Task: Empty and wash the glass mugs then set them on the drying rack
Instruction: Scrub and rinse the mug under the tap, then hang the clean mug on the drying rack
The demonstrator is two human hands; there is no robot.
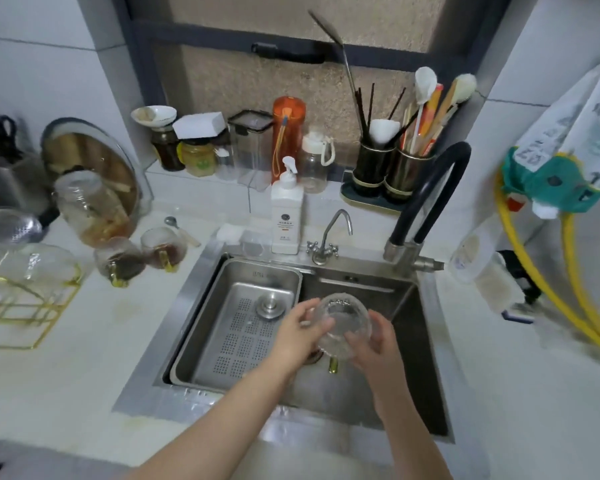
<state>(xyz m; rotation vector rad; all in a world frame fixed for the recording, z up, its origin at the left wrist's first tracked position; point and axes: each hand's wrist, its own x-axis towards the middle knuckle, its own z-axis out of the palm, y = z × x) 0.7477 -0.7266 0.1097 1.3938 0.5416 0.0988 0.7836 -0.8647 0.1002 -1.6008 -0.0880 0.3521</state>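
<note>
- Two hands share one glass mug [342, 329] over the sink [409, 358]: the left hand [300, 336] wraps its fingers round the near-left wall, and the right hand [373, 341] cups the lower right side, so each grip is closed on the glass.
- The mug is tipped with its mouth facing up and away; its gold handle [333, 365] points down toward the basin floor. It looks empty, though blur hides whether any water is left in it.
- Risk, as I judge it: wet ribbed glass against wet skin is slippery, and the steel basin below is hard. A loosened grip while turning the mug could drop it and chip the rim or snap the handle.
- A second risk: the black faucet hose [426, 202] and the small chrome tap [329, 237] stand just behind, so a raised mug could knock against metal.
- Two more mugs [142, 256], rounded, gold-handled and holding dark liquid, wait on the pale worktop [84, 358] left of the sink, close together, near the edge; a careless reach could tip them.
- The drying rack [21, 306] is thin gold wire, open-framed, with clear glassware already on it; its narrow bars offer little footing for a round mug.
- A perforated steel tray [243, 327] fills the sink's left half.
</note>
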